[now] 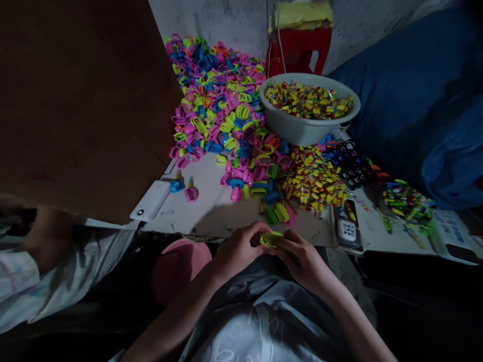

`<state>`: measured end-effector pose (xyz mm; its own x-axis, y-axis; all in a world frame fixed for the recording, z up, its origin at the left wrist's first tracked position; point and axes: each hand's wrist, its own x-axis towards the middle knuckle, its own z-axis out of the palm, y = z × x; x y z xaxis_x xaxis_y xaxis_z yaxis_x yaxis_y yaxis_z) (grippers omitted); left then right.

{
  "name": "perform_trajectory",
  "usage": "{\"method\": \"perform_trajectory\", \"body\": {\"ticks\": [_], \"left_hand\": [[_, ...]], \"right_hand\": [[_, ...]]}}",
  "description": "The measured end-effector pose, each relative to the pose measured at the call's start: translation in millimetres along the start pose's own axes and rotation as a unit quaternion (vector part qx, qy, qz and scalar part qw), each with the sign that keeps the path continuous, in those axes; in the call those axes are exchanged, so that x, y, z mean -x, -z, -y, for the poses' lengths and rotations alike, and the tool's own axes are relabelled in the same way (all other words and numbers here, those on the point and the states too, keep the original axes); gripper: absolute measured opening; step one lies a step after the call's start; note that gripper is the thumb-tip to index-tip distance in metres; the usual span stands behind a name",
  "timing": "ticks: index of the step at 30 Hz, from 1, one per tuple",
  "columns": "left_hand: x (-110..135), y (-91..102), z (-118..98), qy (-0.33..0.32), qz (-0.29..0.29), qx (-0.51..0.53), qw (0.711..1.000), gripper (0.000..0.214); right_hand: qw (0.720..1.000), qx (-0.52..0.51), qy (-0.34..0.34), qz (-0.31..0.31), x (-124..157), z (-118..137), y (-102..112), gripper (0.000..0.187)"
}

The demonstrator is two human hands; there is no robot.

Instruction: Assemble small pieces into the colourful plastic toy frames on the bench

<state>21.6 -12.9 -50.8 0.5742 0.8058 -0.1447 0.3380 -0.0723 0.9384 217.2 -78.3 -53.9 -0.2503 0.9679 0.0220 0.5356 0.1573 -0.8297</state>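
Observation:
Both hands meet at the near edge of the white table (pixel 211 206). My left hand (pixel 239 247) and my right hand (pixel 300 256) pinch a small yellow-green plastic ring piece (pixel 270 238) between their fingertips. Just beyond them lie a few loose green and yellow pieces (pixel 277 213). Further back spreads a big heap of pink, yellow, blue and green plastic ring pieces (pixel 222 105). A scatter of small yellow and red parts (pixel 313 181) lies to the right of the heap.
A grey basin (pixel 302 128) full of small yellow and red parts stands at the back right, with a red stool (pixel 298 50) behind it. A brown cardboard sheet (pixel 75 100) fills the left. A white power bank (pixel 151 201), a black grid tray (pixel 349 161) and blue cloth (pixel 415 100) are nearby.

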Motion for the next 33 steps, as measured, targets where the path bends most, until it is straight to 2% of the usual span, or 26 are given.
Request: {"method": "perform_trajectory", "body": {"ticks": [3, 7, 10, 14, 17, 19, 21, 23, 24, 25, 27, 28, 30, 33], "left_hand": [[-3, 1.2, 1, -0.045, 0.027, -0.069, 0.996, 0.011], [0, 3.2, 2, -0.089, 0.101, -0.116, 0.984, 0.018], [6, 2.5, -1, -0.131, 0.105, -0.121, 0.978, 0.021], [16, -2.2, -7, -0.128, 0.107, -0.029, 0.986, 0.040], [18, -6.9, -6, -0.088, 0.140, 0.075, 0.983, 0.056], [17, -9.1, -2, -0.054, 0.147, 0.117, 0.981, 0.057], [16, -10.4, 6, -0.028, 0.102, 0.108, 0.989, 0.049], [16, -11.5, 15, 0.001, 0.031, 0.085, 0.996, 0.038], [17, -12.1, 19, 0.018, 0.001, 0.090, 0.996, 0.032], [17, -12.9, 23, 0.034, -0.018, 0.107, 0.994, 0.027], [18, -14.4, 28, 0.051, -0.037, 0.157, 0.986, 0.030], [18, -15.0, 29, 0.051, -0.046, 0.183, 0.981, 0.038], [17, -15.3, 27, 0.050, -0.063, 0.231, 0.970, 0.048], [16, -13.5, 18, 0.067, -0.075, 0.307, 0.946, 0.050]], "right_hand": [[1.000, -0.007, 0.008, 0.007, 1, 1, 0, 0.021], [0.998, -0.059, 0.006, 0.020, 3, -2, 1, 0.027], [0.993, -0.116, 0.015, 0.032, 4, -5, 1, 0.038], [0.964, -0.245, -0.029, 0.094, 3, -6, -2, 0.049], [0.916, -0.357, -0.079, 0.166, 2, -6, -10, 0.054], [0.908, -0.373, -0.083, 0.172, 3, -9, -16, 0.055], [0.939, -0.317, -0.072, 0.114, 3, -17, -17, 0.050], [0.977, -0.195, -0.080, -0.013, 1, -33, -12, 0.044], [0.985, -0.119, -0.089, -0.090, -1, -43, -7, 0.041], [0.980, -0.035, -0.105, -0.165, -4, -54, -1, 0.040], [0.954, 0.131, -0.115, -0.243, -14, -74, 13, 0.037], [0.943, 0.196, -0.122, -0.240, -21, -82, 19, 0.037], [0.930, 0.279, -0.154, -0.181, -36, -93, 30, 0.038], [0.924, 0.315, -0.189, -0.106, -52, -97, 39, 0.037]]}}
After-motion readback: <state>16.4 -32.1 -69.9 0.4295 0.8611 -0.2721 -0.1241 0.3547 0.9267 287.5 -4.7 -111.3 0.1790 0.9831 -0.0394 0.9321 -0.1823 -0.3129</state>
